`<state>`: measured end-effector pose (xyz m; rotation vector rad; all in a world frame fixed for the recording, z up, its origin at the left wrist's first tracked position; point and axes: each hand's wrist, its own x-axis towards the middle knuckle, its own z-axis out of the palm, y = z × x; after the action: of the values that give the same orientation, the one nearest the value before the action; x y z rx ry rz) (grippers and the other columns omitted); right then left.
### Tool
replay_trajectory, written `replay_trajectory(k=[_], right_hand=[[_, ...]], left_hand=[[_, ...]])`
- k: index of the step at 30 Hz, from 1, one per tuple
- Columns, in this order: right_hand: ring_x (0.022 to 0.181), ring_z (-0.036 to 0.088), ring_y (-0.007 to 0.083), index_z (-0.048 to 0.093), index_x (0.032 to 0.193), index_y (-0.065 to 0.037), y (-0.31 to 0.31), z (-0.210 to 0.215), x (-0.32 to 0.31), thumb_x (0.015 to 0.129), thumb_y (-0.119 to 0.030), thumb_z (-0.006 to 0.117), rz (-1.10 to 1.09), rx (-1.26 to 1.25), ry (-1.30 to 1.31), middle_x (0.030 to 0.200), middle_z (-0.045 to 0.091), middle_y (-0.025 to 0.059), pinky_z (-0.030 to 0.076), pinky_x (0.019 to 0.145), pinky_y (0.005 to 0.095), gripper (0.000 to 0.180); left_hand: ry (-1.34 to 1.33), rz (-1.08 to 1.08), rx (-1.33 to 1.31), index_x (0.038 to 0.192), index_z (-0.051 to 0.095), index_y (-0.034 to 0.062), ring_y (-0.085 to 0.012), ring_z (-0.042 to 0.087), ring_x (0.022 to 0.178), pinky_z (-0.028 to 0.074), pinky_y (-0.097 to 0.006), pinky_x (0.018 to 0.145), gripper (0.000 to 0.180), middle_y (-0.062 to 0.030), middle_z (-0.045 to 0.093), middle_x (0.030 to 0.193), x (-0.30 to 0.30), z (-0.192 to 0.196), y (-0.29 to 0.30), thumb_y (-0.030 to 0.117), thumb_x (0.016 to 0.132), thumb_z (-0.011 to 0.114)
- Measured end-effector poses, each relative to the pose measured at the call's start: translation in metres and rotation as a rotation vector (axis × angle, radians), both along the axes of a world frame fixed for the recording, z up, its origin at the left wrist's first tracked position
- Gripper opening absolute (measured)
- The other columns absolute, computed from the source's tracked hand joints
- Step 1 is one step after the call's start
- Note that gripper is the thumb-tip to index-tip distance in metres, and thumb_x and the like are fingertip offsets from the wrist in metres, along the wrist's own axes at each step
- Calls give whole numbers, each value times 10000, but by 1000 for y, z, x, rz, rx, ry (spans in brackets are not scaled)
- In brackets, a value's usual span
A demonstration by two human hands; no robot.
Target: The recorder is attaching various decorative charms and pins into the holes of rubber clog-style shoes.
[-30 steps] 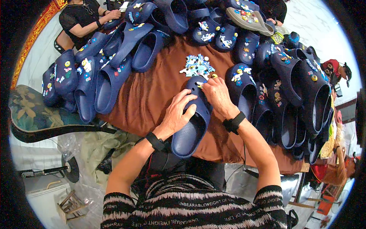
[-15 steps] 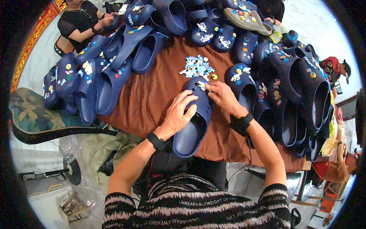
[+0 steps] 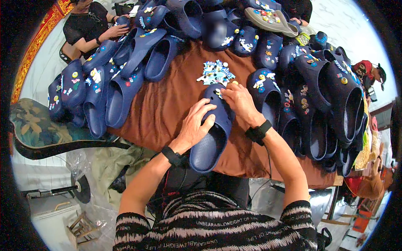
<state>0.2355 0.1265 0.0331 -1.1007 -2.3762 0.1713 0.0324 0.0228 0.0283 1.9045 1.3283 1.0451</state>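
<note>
A navy blue clog [image 3: 209,151] with holes in its upper lies on the brown cloth in front of me, toe pointing away. My left hand [image 3: 195,124] grips its left side, fingers across the upper and thumb near the opening. At the toe, my right hand [image 3: 239,103] has its fingers bunched over a small white and blue shoe charm [image 3: 219,93], pressed against the upper. Those fingers partly hide the charm, so I cannot tell how deep it sits. Just beyond the toe is a small heap of blue and white charms [image 3: 217,74].
Decorated navy clogs [image 3: 119,100] crowd the left, far and right sides of the brown-covered table [image 3: 184,79]. A grey clog [image 3: 270,21] lies at the far side. A patterned chair [image 3: 50,123] stands left. A person [image 3: 90,26] handles a clog at far left; others are beyond.
My right hand has shifted slightly, its fingers now covering more of the charm and nearing the yellow piece beyond. My left hand and the clog stay nearly still.
</note>
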Motion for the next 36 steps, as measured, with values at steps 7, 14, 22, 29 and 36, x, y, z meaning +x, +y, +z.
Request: replay_trajectory(k=[7, 14, 22, 29, 36], right_hand=[[1046, 603, 298, 737, 923, -83, -5, 5, -12, 875, -286, 688, 26, 69, -101, 987, 667, 82, 468, 879, 450, 215], [845, 658, 368, 709, 944, -28, -1, 6, -3, 877, -196, 681, 64, 3, 53, 930, 651, 151, 533, 750, 462, 183], [868, 648, 395, 684, 966, -20, 7, -10, 10, 885, -101, 639, -41, -102, 242, 951, 647, 194, 524, 767, 462, 122], [868, 647, 366, 704, 982, -44, 7, 4, -17, 872, -82, 655, 17, 28, 300, 944, 652, 136, 523, 750, 441, 126], [856, 637, 368, 671, 888, -23, -1, 1, -29, 810, -69, 654, 109, 100, 171, 889, 652, 161, 512, 743, 460, 93]], left_hand=[[10, 22, 5, 1264, 597, 52, -360, 418, 1382, 313, -436, 1161, 373, -187, 474, 1443, -1, -5, 1, 275, 976, 519], [13, 11, 17, 1267, 596, 52, -362, 415, 1385, 311, -436, 1162, 379, -187, 473, 1445, -1, -5, 0, 288, 983, 510], [-11, -5, 10, 1259, 597, 50, -361, 422, 1378, 316, -435, 1158, 379, -184, 474, 1441, 0, -2, 0, 291, 976, 523], [-15, 11, 28, 1259, 593, 47, -362, 428, 1371, 322, -431, 1154, 383, -186, 471, 1438, -3, -5, -1, 293, 975, 522], [-33, 5, 10, 1262, 591, 46, -372, 428, 1369, 327, -436, 1150, 386, -203, 461, 1442, -2, -4, -1, 293, 975, 520]])
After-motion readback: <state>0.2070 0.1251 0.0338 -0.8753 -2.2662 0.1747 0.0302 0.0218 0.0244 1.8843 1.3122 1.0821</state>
